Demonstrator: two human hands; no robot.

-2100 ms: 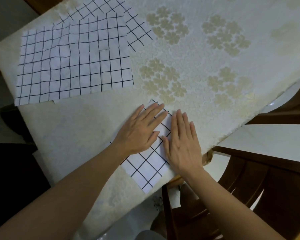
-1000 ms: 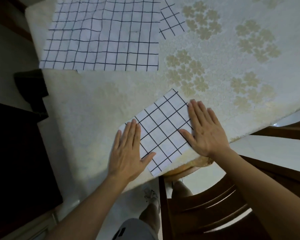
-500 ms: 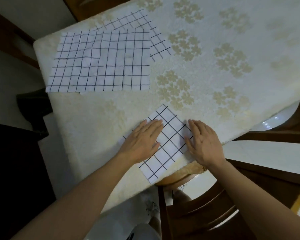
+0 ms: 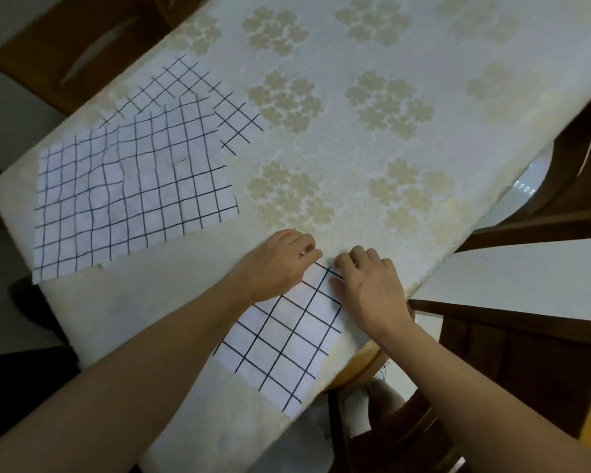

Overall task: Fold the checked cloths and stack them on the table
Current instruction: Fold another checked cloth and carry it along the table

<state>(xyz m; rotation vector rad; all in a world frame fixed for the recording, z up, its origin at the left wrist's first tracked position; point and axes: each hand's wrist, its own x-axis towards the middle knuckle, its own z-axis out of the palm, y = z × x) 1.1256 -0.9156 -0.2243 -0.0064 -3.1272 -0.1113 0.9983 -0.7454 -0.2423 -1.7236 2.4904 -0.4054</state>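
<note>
A person's left hand (image 4: 276,264) and right hand (image 4: 369,288), fingers curled, pinch the far edge of a folded checked cloth (image 4: 287,339) at the near edge of a floral-covered table (image 4: 338,155); two unfolded checked cloths (image 4: 133,199) lie overlapping, well apart at the table's left corner

The person's left hand (image 4: 273,264) and right hand (image 4: 369,288) are bare, fingers and wrists uncovered. The slender left forearm (image 4: 133,380) and right forearm (image 4: 475,397) are equally bare, showing plain skin from the wrist to the lower edge of the view. Between them, lower down, a dim shape that may be a leg (image 4: 381,396) shows, too dark to tell any clothing.
</note>
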